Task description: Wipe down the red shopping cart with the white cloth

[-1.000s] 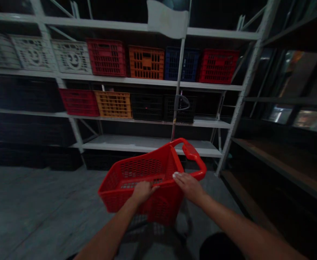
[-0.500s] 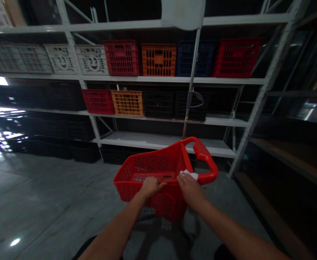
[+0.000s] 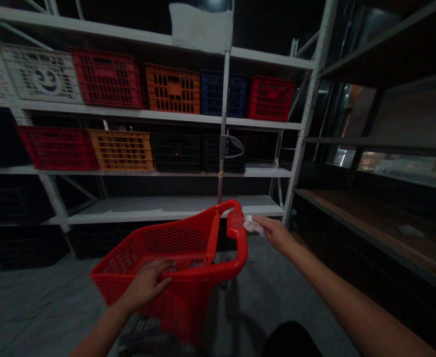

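A red plastic mesh trolley basket (image 3: 173, 243) stands on wheels in front of me, with a looped red handle (image 3: 240, 243) on its right side. My left hand (image 3: 145, 285) lies over the basket's near rim and grips it. My right hand (image 3: 275, 234) reaches past the far end of the handle, off the basket. Its fingertips pinch a crumpled white cloth (image 3: 253, 225), which almost touches the handle. The basket's underside and wheels are mostly in shadow.
Ahead stands white metal shelving (image 3: 147, 115) holding white, red, orange, blue and black plastic crates (image 3: 172, 89). A thin pole with a white sign (image 3: 201, 27) rises behind the basket. A wooden shelf (image 3: 355, 218) runs along the right, above a grey concrete floor (image 3: 35, 307).
The view has swung, moving the shelves left. The basket has turned and shifted left. My right hand has left the rim and moved beyond the handle, carrying the white cloth.
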The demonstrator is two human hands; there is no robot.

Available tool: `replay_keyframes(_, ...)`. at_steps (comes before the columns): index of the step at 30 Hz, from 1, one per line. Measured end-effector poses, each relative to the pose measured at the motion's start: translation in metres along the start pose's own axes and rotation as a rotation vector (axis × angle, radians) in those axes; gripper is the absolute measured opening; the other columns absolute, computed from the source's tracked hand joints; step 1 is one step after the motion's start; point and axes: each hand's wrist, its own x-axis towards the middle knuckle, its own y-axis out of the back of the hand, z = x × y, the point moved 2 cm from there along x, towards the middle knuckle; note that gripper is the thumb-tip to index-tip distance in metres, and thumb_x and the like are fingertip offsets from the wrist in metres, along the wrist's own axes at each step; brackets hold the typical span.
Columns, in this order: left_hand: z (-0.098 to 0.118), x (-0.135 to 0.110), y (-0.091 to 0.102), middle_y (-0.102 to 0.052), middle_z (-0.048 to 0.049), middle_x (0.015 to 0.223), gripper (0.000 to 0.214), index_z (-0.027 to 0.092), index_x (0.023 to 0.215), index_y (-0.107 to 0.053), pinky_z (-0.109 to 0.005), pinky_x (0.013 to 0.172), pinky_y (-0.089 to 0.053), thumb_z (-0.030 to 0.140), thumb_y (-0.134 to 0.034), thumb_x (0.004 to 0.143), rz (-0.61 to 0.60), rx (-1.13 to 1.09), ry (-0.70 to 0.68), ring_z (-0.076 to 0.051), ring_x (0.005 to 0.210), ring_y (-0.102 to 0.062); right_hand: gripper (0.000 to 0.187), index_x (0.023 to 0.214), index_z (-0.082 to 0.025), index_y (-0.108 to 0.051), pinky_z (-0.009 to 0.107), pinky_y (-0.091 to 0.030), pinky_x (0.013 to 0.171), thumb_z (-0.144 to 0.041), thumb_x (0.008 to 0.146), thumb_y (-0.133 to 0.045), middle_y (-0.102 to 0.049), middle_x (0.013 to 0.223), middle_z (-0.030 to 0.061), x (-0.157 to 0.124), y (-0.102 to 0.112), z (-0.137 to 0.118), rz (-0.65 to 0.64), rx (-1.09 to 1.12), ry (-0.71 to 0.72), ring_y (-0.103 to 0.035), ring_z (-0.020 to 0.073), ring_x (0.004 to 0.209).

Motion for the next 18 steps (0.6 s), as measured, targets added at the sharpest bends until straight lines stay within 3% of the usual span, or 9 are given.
replay_keyframes(2,0.033,0.006,0.011,-0.054,-0.0052,0.127,0.044,0.023,0.117,-0.054,-0.034,0.100,-0.037,0.046,-0.042,0.081,0.088,-0.066,-0.123,-0.021,0.118,-0.048,0.043,0.120,-0.019,-0.057,0.041,-0.036,0.103,-0.008,0.082,-0.039,-0.056,0.124,0.0073,0.024,-0.012,0.011,0.081,0.035,-0.021,-0.048,0.0197,0.119)
replay_keyframes(5,0.101,0.018,0.020,-0.054,-0.0063,0.126,0.041,0.023,0.117,-0.053,-0.035,0.101,-0.036,0.042,-0.037,0.085,0.147,-0.133,-0.176,-0.020,0.117,-0.047,0.040,0.114,-0.019,-0.061,0.042,-0.033,0.105,-0.009,0.083,-0.037,-0.057,0.123,0.0058,0.041,-0.047,0.009,0.026,0.123,-0.044,-0.044,0.0200,0.123)
replay_keyframes(7,0.141,0.026,0.021,-0.059,-0.0088,0.118,0.043,0.020,0.115,-0.055,-0.034,0.096,-0.040,0.045,-0.036,0.085,0.135,-0.140,-0.138,-0.020,0.110,-0.053,0.040,0.111,-0.021,-0.063,0.042,-0.033,0.104,-0.010,0.085,-0.036,-0.059,0.121,0.0042,0.034,-0.067,-0.003,-0.002,0.174,-0.051,-0.045,0.0193,0.122)
replay_keyframes(9,0.166,0.030,0.018,-0.067,-0.0084,0.099,0.046,0.021,0.101,-0.061,-0.034,0.085,-0.045,0.049,-0.028,0.088,0.030,-0.081,-0.059,-0.021,0.096,-0.061,0.039,0.112,-0.023,-0.062,0.040,-0.035,0.103,-0.012,0.087,-0.035,-0.059,0.121,0.0030,0.014,-0.076,-0.021,0.002,0.221,0.001,-0.046,0.0176,0.120)
replay_keyframes(12,0.173,0.028,0.013,-0.069,-0.0076,0.077,0.057,0.020,0.080,-0.063,-0.031,0.070,-0.046,0.052,-0.017,0.088,-0.073,0.046,0.025,-0.021,0.077,-0.065,0.037,0.121,-0.025,-0.055,0.035,-0.038,0.101,-0.017,0.090,-0.037,-0.057,0.124,0.0035,-0.017,-0.075,-0.048,-0.049,0.251,0.155,-0.046,0.0157,0.120)
replay_keyframes(14,0.167,0.025,0.013,-0.068,-0.0077,0.077,0.059,0.020,0.078,-0.062,-0.030,0.067,-0.044,0.053,-0.015,0.088,-0.070,0.089,0.015,-0.022,0.076,-0.065,0.038,0.126,-0.024,-0.050,0.035,-0.039,0.101,-0.018,0.090,-0.038,-0.056,0.125,0.0044,-0.023,-0.071,-0.055,-0.078,0.228,0.229,-0.046,0.0155,0.120)
replay_keyframes(18,0.159,0.023,0.013,-0.068,-0.0079,0.079,0.060,0.020,0.078,-0.061,-0.030,0.065,-0.043,0.054,-0.012,0.088,-0.062,0.107,-0.021,-0.023,0.077,-0.065,0.043,0.128,-0.025,-0.048,0.036,-0.033,0.105,-0.014,0.087,-0.039,-0.051,0.130,0.0033,0.014,-0.069,-0.034,-0.116,0.155,0.214,-0.044,0.0154,0.122)
